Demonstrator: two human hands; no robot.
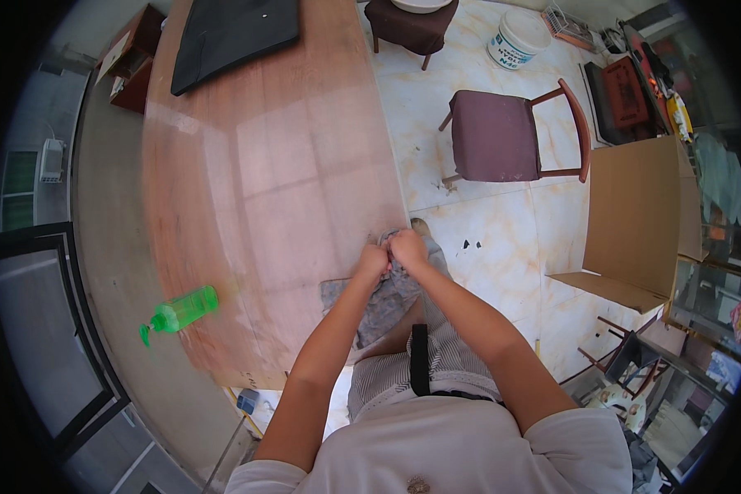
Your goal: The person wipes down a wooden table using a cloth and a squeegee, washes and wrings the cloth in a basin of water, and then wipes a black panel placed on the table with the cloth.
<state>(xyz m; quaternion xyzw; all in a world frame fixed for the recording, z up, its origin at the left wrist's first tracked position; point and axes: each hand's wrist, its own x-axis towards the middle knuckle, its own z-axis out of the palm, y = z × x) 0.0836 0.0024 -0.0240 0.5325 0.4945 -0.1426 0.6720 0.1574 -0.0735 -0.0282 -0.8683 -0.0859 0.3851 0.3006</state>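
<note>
A grey patterned cloth (376,305) lies partly on the wooden tabletop (284,204) at its right edge, near my body. Both hands grip its bunched upper end, close beside each other. My left hand (375,259) is closed on the cloth from the left. On the right, my right hand (406,248) is closed on the same bunch. Some fingers are hidden in the folds. A green pump bottle (185,309) lies on its side at the table's left edge, its pump pointing left.
A black panel (241,43) lies at the table's far end. Right of the table stand a chair with a purple seat cover (496,136), a white bucket (515,40) and an open cardboard box (633,216). A covered stool (410,28) bears a white basin (421,5).
</note>
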